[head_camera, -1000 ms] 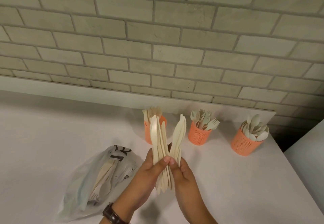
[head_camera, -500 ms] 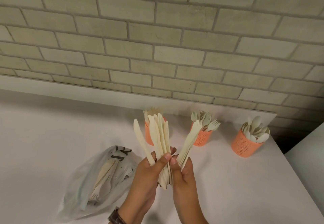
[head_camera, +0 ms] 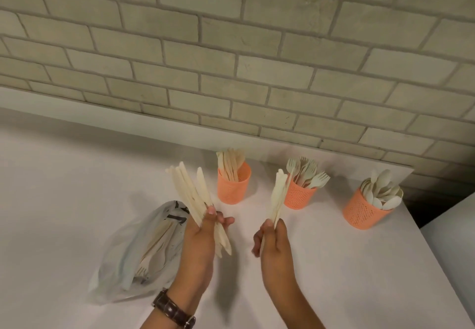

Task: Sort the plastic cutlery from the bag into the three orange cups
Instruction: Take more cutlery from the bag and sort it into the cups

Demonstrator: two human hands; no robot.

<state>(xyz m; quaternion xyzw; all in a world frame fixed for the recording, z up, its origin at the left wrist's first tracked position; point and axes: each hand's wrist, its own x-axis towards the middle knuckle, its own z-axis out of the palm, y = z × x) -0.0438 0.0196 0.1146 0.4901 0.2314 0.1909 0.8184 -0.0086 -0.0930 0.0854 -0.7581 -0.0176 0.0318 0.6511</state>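
Note:
My left hand (head_camera: 199, 238) grips a fanned bundle of cream plastic knives (head_camera: 191, 195) above the table. My right hand (head_camera: 273, 243) pinches a thinner bundle of cream cutlery (head_camera: 279, 196), held upright just in front of the middle cup. Three orange perforated cups stand in a row near the wall: the left cup (head_camera: 234, 188) holds knives, the middle cup (head_camera: 299, 196) holds forks, the right cup (head_camera: 363, 211) holds spoons. A clear plastic bag (head_camera: 136, 254) with more cutlery inside lies on the table left of my left hand.
The white table (head_camera: 64, 200) runs up to a grey brick wall (head_camera: 231, 58). Its right edge (head_camera: 421, 231) drops off just past the spoon cup, with another white surface beyond. A dark watch sits on my left wrist.
My hands have pulled apart. The single bunch has split: the larger share of knives went left with my left hand, the smaller bundle went right with my right hand.

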